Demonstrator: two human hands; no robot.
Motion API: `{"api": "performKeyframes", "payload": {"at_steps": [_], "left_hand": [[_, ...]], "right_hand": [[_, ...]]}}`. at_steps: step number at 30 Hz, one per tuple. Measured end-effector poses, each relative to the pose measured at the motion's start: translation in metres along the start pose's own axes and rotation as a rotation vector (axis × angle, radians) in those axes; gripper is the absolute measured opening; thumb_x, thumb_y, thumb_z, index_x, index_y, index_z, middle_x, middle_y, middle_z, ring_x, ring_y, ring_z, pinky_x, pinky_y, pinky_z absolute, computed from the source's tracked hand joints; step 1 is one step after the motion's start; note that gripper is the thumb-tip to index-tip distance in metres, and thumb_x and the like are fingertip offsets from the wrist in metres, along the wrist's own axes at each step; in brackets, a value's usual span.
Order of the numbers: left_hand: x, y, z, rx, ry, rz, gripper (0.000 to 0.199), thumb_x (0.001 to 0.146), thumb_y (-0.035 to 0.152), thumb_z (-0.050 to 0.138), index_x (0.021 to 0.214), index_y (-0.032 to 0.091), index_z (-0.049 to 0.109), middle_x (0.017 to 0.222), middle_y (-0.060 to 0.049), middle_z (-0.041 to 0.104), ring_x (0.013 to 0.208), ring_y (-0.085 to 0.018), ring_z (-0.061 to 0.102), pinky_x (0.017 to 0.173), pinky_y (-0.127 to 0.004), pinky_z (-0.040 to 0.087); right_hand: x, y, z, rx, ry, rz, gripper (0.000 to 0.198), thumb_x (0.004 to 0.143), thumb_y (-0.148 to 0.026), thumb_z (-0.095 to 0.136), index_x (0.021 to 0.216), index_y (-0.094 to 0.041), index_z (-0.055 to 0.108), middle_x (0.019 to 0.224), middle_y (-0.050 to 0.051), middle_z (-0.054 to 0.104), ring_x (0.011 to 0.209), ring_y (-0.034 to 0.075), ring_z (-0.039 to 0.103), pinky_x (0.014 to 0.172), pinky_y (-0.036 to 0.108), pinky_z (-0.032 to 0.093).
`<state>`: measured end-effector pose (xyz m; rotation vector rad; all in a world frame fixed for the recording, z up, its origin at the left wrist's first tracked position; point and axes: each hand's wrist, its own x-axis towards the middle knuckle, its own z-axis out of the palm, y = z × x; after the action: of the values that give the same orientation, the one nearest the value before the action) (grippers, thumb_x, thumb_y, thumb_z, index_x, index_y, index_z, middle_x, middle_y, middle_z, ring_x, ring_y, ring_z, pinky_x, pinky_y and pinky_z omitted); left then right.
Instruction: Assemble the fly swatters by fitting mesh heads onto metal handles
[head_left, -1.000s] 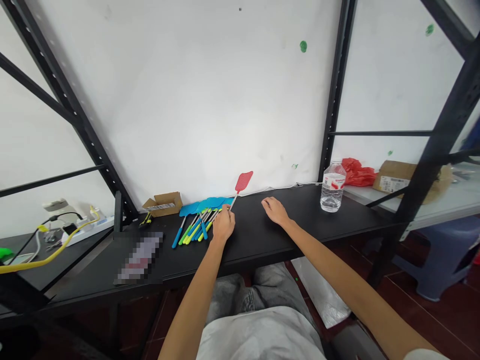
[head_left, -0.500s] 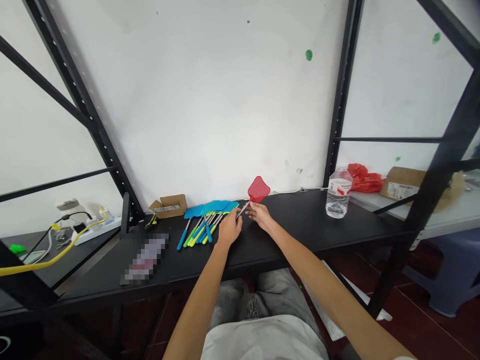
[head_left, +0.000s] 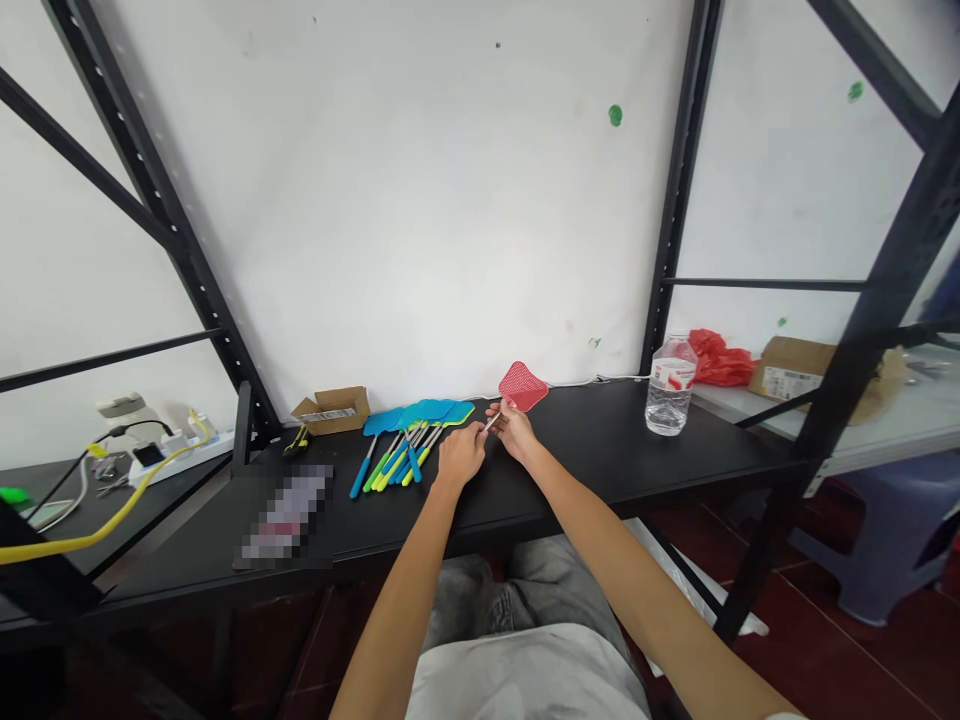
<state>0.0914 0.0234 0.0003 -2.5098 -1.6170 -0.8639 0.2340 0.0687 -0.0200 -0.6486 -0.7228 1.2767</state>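
Observation:
A red fly swatter [head_left: 523, 386] is held over the black shelf, its mesh head pointing away from me. My left hand [head_left: 460, 455] is closed round its lower end, hiding the grip. Below the red head, my right hand [head_left: 516, 430] has its fingers curled about the metal rod, palm turned partly up. To the left of my hands lies an overlapping row of fly swatters [head_left: 420, 412] with blue and yellow-green heads. Their blue and green handles [head_left: 362, 478] point toward me.
An open cardboard box [head_left: 334, 412] stands behind a blurred flat item [head_left: 291, 515] on the left. A water bottle [head_left: 671, 385] is at the right of the black shelf [head_left: 600, 450]. Black uprights [head_left: 679, 190] frame both sides. A yellow cable [head_left: 112, 540] crosses the far left.
My right hand has moved in and curled round the rod under the red head, where its fingers were more spread. The red head has tilted lower. The view has shifted slightly.

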Motion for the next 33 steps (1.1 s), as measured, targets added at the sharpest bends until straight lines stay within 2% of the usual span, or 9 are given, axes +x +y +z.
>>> {"api": "performKeyframes", "payload": {"at_steps": [4, 8, 10, 14, 18, 22, 25, 28, 33], "left_hand": [[0.003, -0.002, -0.001, -0.134, -0.057, 0.0, 0.026, 0.094, 0.035, 0.045, 0.101, 0.023, 0.067, 0.092, -0.007, 0.072, 0.09, -0.022, 0.066, 0.077, -0.029, 0.043], [0.008, -0.008, 0.004, -0.478, -0.203, 0.011, 0.028, 0.091, 0.035, 0.044, 0.084, 0.019, 0.064, 0.066, 0.0, 0.067, 0.055, -0.013, 0.061, 0.066, -0.024, 0.043], [0.009, -0.009, 0.007, -0.662, -0.283, -0.004, 0.028, 0.09, 0.035, 0.041, 0.082, 0.017, 0.062, 0.06, 0.001, 0.063, 0.044, -0.011, 0.056, 0.058, -0.023, 0.042], [0.009, -0.01, 0.011, -0.9, -0.409, -0.021, 0.029, 0.088, 0.036, 0.038, 0.083, 0.015, 0.057, 0.056, 0.0, 0.06, 0.042, -0.013, 0.056, 0.05, -0.023, 0.042], [0.005, -0.011, 0.013, -0.951, -0.395, -0.019, 0.032, 0.089, 0.041, 0.038, 0.082, 0.015, 0.054, 0.055, 0.001, 0.058, 0.044, -0.012, 0.055, 0.05, -0.023, 0.043], [-0.011, -0.011, 0.009, -0.867, -0.36, -0.003, 0.029, 0.087, 0.04, 0.044, 0.081, 0.015, 0.059, 0.054, 0.0, 0.06, 0.046, -0.013, 0.057, 0.051, -0.022, 0.041], [-0.027, -0.009, -0.001, -0.793, -0.324, 0.021, 0.028, 0.086, 0.038, 0.047, 0.079, 0.015, 0.062, 0.056, -0.001, 0.063, 0.05, -0.013, 0.058, 0.055, -0.022, 0.042], [-0.04, -0.004, -0.01, -0.799, -0.318, 0.037, 0.03, 0.087, 0.039, 0.046, 0.08, 0.015, 0.063, 0.055, 0.0, 0.062, 0.051, -0.013, 0.057, 0.056, -0.023, 0.043], [-0.049, 0.01, -0.015, -0.934, -0.325, 0.012, 0.032, 0.091, 0.044, 0.044, 0.082, 0.017, 0.058, 0.052, 0.002, 0.058, 0.047, -0.013, 0.055, 0.052, -0.022, 0.042]], "right_hand": [[0.0, 0.0, 0.001, 0.058, 0.014, 0.028, 0.03, 0.084, -0.046, 0.066, 0.073, -0.019, 0.061, 0.072, 0.002, 0.069, 0.062, 0.013, 0.062, 0.059, 0.025, 0.048], [-0.001, -0.002, 0.001, 0.073, 0.004, 0.061, 0.034, 0.084, -0.047, 0.066, 0.069, -0.019, 0.056, 0.064, 0.001, 0.066, 0.059, 0.014, 0.062, 0.057, 0.026, 0.047], [-0.001, -0.004, 0.001, 0.073, 0.001, 0.074, 0.035, 0.086, -0.047, 0.063, 0.068, -0.019, 0.054, 0.064, 0.001, 0.065, 0.06, 0.014, 0.062, 0.055, 0.025, 0.045], [-0.002, -0.007, 0.001, 0.076, -0.001, 0.097, 0.037, 0.088, -0.049, 0.061, 0.068, -0.02, 0.051, 0.066, 0.0, 0.066, 0.062, 0.015, 0.062, 0.053, 0.024, 0.043], [-0.001, -0.008, 0.0, 0.065, -0.033, 0.103, 0.037, 0.087, -0.05, 0.06, 0.069, -0.02, 0.051, 0.068, -0.001, 0.066, 0.062, 0.014, 0.062, 0.055, 0.025, 0.043], [0.0, -0.017, -0.007, 0.09, 0.089, 0.1, 0.036, 0.088, -0.049, 0.059, 0.07, -0.02, 0.049, 0.067, -0.002, 0.065, 0.061, 0.013, 0.062, 0.058, 0.025, 0.044], [0.003, -0.033, -0.017, 0.066, 0.164, 0.094, 0.035, 0.09, -0.047, 0.057, 0.07, -0.02, 0.047, 0.064, -0.003, 0.063, 0.057, 0.012, 0.06, 0.055, 0.024, 0.042], [0.007, -0.056, -0.022, 0.033, 0.17, 0.084, 0.033, 0.091, -0.045, 0.057, 0.07, -0.02, 0.047, 0.058, -0.005, 0.059, 0.05, 0.01, 0.055, 0.05, 0.023, 0.039], [0.015, -0.09, -0.005, -0.026, 0.105, 0.089, 0.03, 0.092, -0.041, 0.055, 0.071, -0.02, 0.049, 0.052, -0.006, 0.051, 0.046, 0.009, 0.051, 0.046, 0.022, 0.038]]}}
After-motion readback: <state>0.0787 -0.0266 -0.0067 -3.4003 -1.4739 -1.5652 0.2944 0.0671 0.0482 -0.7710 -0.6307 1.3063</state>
